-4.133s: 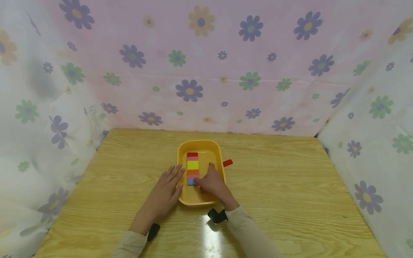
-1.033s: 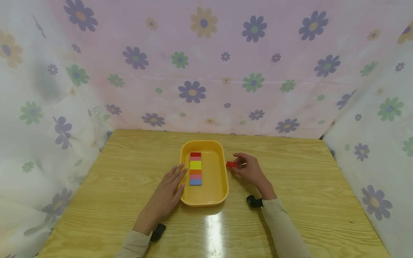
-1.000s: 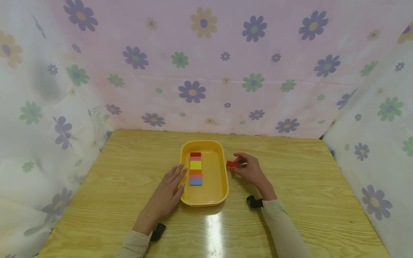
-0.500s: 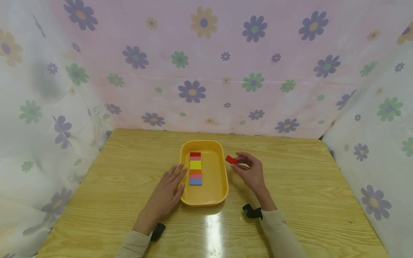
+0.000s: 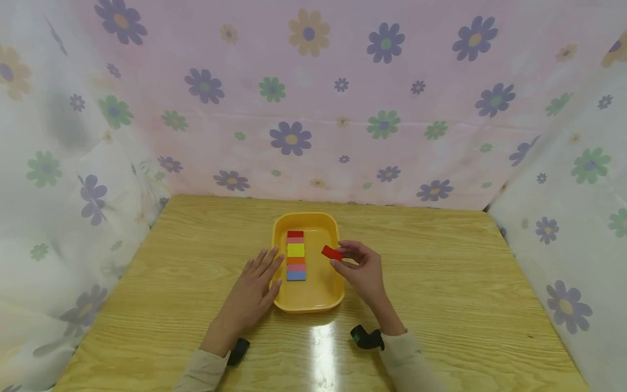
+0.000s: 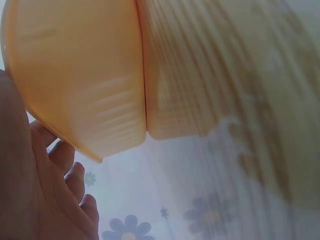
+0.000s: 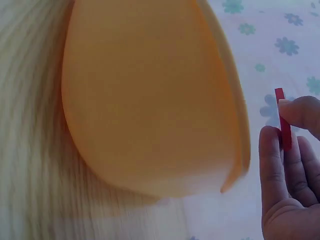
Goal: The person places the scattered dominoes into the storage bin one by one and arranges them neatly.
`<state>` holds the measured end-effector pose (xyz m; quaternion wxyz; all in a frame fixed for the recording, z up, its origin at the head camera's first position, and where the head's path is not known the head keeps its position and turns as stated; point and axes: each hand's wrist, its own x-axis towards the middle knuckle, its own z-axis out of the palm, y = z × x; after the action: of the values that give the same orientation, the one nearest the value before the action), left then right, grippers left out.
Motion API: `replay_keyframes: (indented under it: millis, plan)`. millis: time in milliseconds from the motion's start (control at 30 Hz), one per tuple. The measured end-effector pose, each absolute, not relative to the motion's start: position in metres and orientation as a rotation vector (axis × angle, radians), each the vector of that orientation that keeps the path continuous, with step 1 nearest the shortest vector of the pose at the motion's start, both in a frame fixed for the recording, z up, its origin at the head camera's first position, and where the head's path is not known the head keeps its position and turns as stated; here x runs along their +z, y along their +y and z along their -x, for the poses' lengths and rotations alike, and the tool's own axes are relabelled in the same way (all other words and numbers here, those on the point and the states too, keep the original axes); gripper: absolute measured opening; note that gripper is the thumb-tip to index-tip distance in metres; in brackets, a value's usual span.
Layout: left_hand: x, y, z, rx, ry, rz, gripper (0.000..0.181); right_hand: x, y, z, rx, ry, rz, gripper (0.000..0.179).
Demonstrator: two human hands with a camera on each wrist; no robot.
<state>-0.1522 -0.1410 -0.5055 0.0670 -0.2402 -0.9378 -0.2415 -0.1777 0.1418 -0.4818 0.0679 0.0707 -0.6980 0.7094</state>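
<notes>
A flat red block [image 5: 331,252] is pinched between the thumb and fingers of my right hand [image 5: 362,269], over the right part of the yellow tray [image 5: 318,291]. In the right wrist view the red block [image 7: 283,120] shows edge-on between thumb and fingers, above the tray rim. My left hand [image 5: 252,288] lies with fingers extended at the tray's left rim; the left wrist view shows its fingers [image 6: 62,155] along the outer rim. Inside the tray, a column of coloured blocks [image 5: 296,250] runs red, pink, yellow, orange, pink and blue from back to front.
The tray stands on a wood-grain table [image 5: 441,283]. A flowered cloth [image 5: 313,98] hangs behind the table and along both sides. Black wrist cameras sit at the left wrist [image 5: 239,351] and the right wrist [image 5: 366,337].
My right hand let go of the column, took the red block from the table right of the tray, lifted it and moved it left over the tray. My left hand has stayed at the rim.
</notes>
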Motion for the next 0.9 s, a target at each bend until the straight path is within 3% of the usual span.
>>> replay_keyframes:
  millis: [367, 900]
  plan:
    - [-0.505, -0.14, 0.153, -0.687, -2.814, 0.724, 0.059, -0.478, 0.106, 0.166, 2.136, -2.213, -0.288, 0.036]
    - [-0.503, -0.14, 0.151, -0.693, -2.82, 0.717, 0.059, -0.476, 0.092, 0.166, 2.14, -2.218, -0.225, 0.037]
